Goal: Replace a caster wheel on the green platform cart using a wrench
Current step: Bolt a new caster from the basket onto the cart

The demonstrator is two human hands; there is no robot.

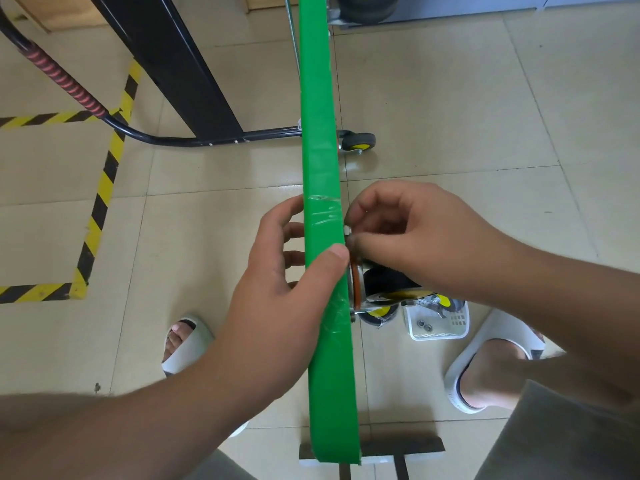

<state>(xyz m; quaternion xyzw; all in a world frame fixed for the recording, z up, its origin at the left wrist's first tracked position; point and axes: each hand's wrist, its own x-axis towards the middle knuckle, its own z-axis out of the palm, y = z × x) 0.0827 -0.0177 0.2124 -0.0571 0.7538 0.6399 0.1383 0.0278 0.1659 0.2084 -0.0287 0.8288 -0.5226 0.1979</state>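
A: Entry one, cart?

B: Cart (320, 161), green, tipped on its edge, running twelve to six o'clock; left hand (277, 289) grips it, thumb over the edge, fingers spread behind.

A: Entry two, wheel?

B: Wheel (388, 284), four o'clock of centre, plate against the deck; right hand (415, 233) pinches a small fastener (347, 231) there, fingertips pressed together; probably hand-threading.

A: Next?

B: Nuts (424, 325) in basket (446, 336), five o'clock; no wrench in view; final tightening would call for fetching one.
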